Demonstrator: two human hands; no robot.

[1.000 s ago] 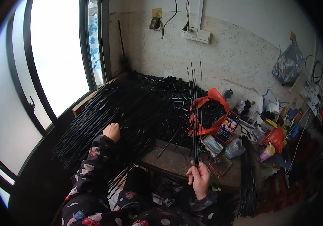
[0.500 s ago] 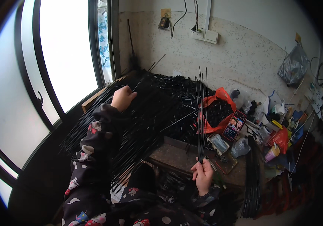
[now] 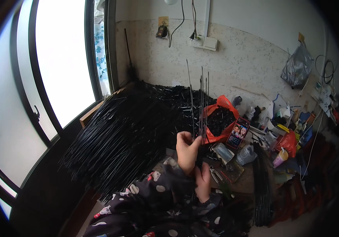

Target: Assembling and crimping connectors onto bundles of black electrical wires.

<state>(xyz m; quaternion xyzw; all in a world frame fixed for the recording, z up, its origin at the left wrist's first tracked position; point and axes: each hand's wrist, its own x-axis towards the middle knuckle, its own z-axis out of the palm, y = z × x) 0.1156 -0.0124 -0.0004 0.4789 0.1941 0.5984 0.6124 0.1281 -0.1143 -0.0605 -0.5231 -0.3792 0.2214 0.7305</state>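
My left hand [image 3: 187, 153] and my right hand [image 3: 203, 185] have come together in front of me, the left just above the right. Several thin black rods [image 3: 202, 96] stand upright out of them, with small knobs at some tips. My right hand is closed round the lower part of this bundle. The left one pinches at its side, where a single rod [image 3: 190, 85] leans a little apart from the others. Further left lies a large heap of similar black rods [image 3: 102, 146], side by side. The rods' lower ends are hidden by my hands and sleeves.
Small black parts [image 3: 169, 93] are heaped behind the rods, and more fill a red plastic bag [image 3: 225, 103]. A lit phone [image 3: 238, 133] leans beside it. Pliers [image 3: 216, 174] lie on the bench near my right hand. Bags, a cup [image 3: 281, 158] and clutter crowd the right.
My left hand has moved from the rod heap, rightward and nearer, up to the bundle in my right hand. One more rod now stands beside the bundle. The view has shifted slightly.
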